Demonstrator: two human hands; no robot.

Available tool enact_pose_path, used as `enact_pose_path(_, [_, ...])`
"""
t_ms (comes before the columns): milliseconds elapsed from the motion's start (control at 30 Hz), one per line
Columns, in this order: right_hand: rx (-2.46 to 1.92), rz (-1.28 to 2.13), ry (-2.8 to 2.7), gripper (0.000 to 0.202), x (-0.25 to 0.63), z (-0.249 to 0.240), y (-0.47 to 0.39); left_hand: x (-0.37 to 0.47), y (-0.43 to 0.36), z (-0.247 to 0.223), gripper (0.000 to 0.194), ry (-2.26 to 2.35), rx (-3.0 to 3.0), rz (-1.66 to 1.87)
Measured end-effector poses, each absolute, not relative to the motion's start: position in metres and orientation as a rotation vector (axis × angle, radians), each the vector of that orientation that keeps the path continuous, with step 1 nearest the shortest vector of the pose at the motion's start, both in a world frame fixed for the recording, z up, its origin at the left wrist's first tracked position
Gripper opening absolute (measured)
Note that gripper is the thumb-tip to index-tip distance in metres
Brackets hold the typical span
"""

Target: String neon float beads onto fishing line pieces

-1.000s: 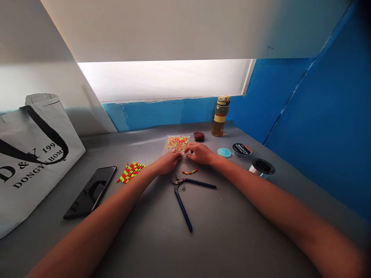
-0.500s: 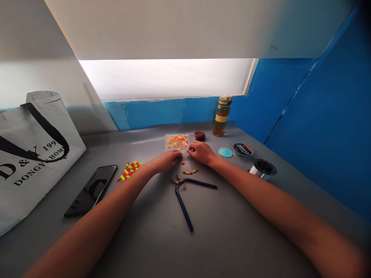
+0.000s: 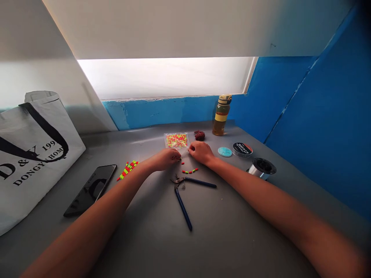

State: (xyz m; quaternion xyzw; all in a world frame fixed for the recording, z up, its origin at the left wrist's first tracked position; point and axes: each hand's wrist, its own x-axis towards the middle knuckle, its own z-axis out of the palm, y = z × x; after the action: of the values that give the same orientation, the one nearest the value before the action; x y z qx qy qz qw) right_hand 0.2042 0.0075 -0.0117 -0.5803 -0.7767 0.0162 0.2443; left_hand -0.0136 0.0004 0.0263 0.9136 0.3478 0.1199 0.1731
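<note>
My left hand (image 3: 166, 159) is closed, its fingertips curled together just below a clear bag of red and yellow-green beads (image 3: 176, 139). What those fingertips hold is too small to make out. Close by on the right, my right hand (image 3: 200, 151) pinches its thumb and finger at the bag's lower right corner; whatever is in the pinch does not show clearly. A single red bead (image 3: 182, 163) lies below the fingers, and under it a short curved row of beads (image 3: 190, 171). Nearer to me, pliers with blue handles (image 3: 183, 207) lie spread. Left of my left wrist is a beaded piece (image 3: 128, 170).
A phone (image 3: 90, 191) and a white tote bag (image 3: 34, 154) are on the left. Toward the right stand a bottle (image 3: 220, 117), a dark red yarn ball (image 3: 199, 135), a turquoise disc (image 3: 225, 151), a round black-labelled case (image 3: 242, 150) and a spool of clear line (image 3: 261, 168).
My left hand has turned slightly, and its fingertips have shifted a little away from the right hand. My right hand stays almost where it was.
</note>
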Motion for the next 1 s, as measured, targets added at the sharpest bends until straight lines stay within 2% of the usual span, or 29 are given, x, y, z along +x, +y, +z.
enact_pose_path(200, [-1.581, 0.083, -2.08, 0.018, 0.204, -0.015, 0.011, -0.026, 0.005, 0.038, 0.036, 1.057, 2.431, 0.314])
enact_pose_path(300, [-1.574, 0.085, -2.057, 0.018, 0.203, -0.016, 0.012, -0.036, 0.008, 0.049, 0.032, 1.176, 2.362, 0.25])
enact_pose_path(400, [-1.597, 0.12, -2.002, 0.018, 0.202, -0.016, 0.014, -0.043, 0.009, 0.056, 0.025, 1.394, 2.353, -0.001])
enact_pose_path(533, [-1.604, 0.188, -1.924, 0.016, 0.202, -0.015, 0.015, -0.043, 0.007, 0.052, 0.03, 1.57, 2.361, -0.084])
enact_pose_path(700, [-1.603, 0.229, -1.863, 0.019, 0.201, -0.013, 0.016, -0.035, 0.002, 0.042, 0.031, 1.348, 2.486, -0.181])
enact_pose_path(800, [-1.606, 0.233, -1.858, 0.021, 0.201, -0.013, 0.017, -0.029, -0.003, 0.038, 0.04, 1.249, 2.511, -0.224])
enact_pose_path(1000, [-1.631, 0.187, -1.955, 0.027, 0.202, -0.013, 0.015, -0.013, -0.002, 0.015, 0.054, 1.223, 2.544, 0.012])
